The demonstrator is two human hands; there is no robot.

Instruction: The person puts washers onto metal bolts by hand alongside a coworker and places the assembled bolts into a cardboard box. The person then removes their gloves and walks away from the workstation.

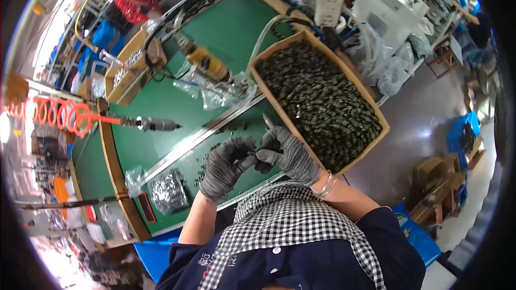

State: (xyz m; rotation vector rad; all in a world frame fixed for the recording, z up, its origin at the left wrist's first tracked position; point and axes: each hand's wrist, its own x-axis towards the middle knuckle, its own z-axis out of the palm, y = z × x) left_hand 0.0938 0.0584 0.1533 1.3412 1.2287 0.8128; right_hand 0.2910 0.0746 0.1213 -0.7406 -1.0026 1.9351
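Note:
My left hand, in a grey knit glove, is closed with thumb and fingertips pinched together. My right hand, gloved the same way, meets it fingertip to fingertip. A small dark piece seems to sit between the fingertips, mostly hidden by them. Out of the top of my right hand sticks the light tip of a thin pointed tool; the rest of it is covered by the glove. Beside my right hand stands a cardboard box filled with small black parts. More small black bits lie scattered near my left hand.
A metal strip crosses the green tabletop. A yellow power tool lies beyond it, near plastic bags. An air tool hangs on a red coiled hose. A filled clear bag and a red-edged phone lie left.

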